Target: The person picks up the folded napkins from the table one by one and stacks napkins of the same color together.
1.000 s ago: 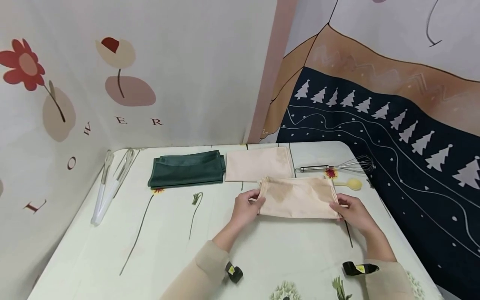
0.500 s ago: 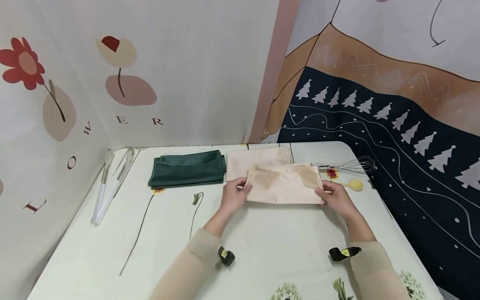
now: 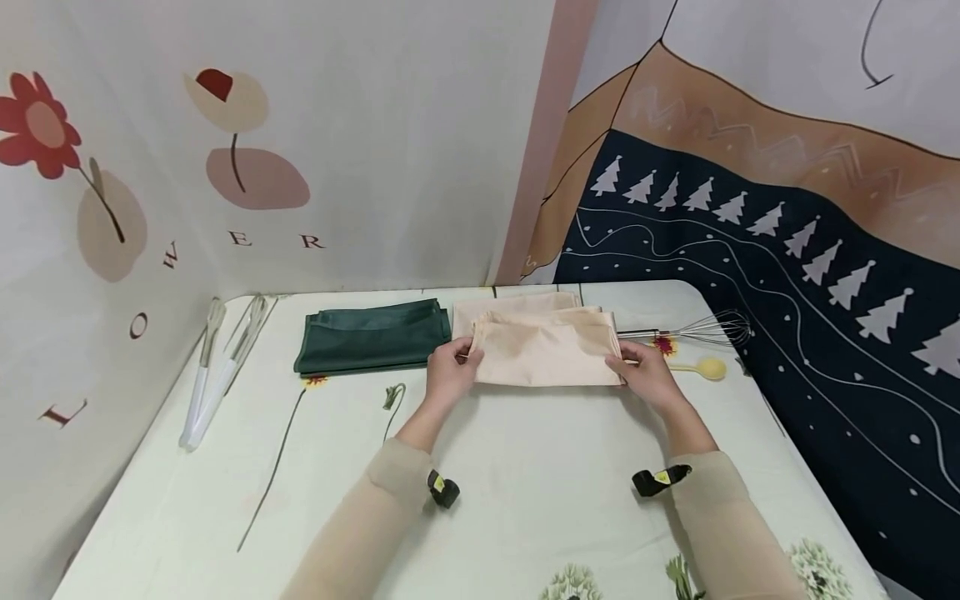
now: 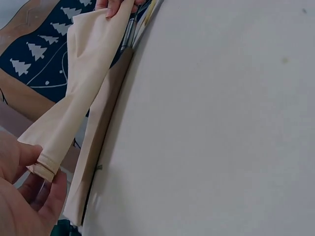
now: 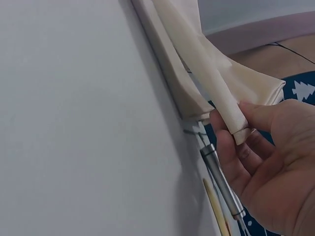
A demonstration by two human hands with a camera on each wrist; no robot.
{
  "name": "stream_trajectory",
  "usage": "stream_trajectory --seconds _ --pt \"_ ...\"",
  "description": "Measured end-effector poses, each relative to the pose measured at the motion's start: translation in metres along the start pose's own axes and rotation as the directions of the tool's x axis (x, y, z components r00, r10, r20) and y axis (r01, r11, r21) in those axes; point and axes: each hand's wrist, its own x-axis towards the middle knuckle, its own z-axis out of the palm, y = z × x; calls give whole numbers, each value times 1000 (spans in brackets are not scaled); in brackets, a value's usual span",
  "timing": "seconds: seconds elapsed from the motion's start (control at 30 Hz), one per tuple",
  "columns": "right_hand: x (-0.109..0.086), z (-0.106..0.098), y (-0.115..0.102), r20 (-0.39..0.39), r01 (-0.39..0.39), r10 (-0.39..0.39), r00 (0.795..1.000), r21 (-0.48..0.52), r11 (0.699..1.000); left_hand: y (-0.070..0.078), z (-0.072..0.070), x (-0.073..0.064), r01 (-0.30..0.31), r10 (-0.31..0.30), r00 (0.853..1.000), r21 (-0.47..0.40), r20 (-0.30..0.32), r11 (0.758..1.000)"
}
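Note:
Both hands hold a folded cream cloth [image 3: 547, 354] by its two short ends. My left hand [image 3: 450, 372] pinches the left end between thumb and fingers, and the left wrist view shows the stacked layers at that corner of the cloth [image 4: 47, 164]. At the other end, my right hand [image 3: 648, 377] pinches the edge the same way, thumb on top of the cloth [image 5: 206, 73]. Behind and below it lies a second folded pale cloth [image 3: 513, 304], partly covered in the head view. Both wrist views show a gap between the two cloths.
A folded dark green cloth [image 3: 375, 337] lies left of the pale one. To the right are a metal whisk [image 3: 708, 331], its handle partly hidden, and a yellow spoon [image 3: 710, 369]. White-handled utensils [image 3: 221, 396] lie along the left edge of the flower-printed table [image 3: 525, 483].
Both hands have carried the cream cloth left and away from the body, so it now overlaps the pale cloth behind it. More of the yellow spoon's handle shows; the whisk's handle is now partly covered.

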Motion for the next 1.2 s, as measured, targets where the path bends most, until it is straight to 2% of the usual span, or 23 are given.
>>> stream_trajectory --seconds 0.2,0.43,0.67,0.87,1.07,1.2 --pt "13 8 -13 -9 -11 11 1000 -14 1000 -1 -8 11 13 -12 1000 51 -26 999" --pt "28 20 -23 -8 21 -21 1000 -12 1000 -7 -16 27 20 -18 999 69 -27 997" --pt "43 31 -29 -39 25 -27 999 -44 999 -13 -19 40 12 -9 999 101 -31 995" --pt "57 36 -30 -57 26 -31 998 -82 996 -12 -21 50 5 0 999 120 -45 993" --pt "68 40 -32 -81 40 -50 995 -128 991 -8 -22 55 25 -17 998 140 -60 990" --pt "69 41 -31 -77 31 -43 996 -150 988 -10 -21 56 52 -47 998 151 -35 987"
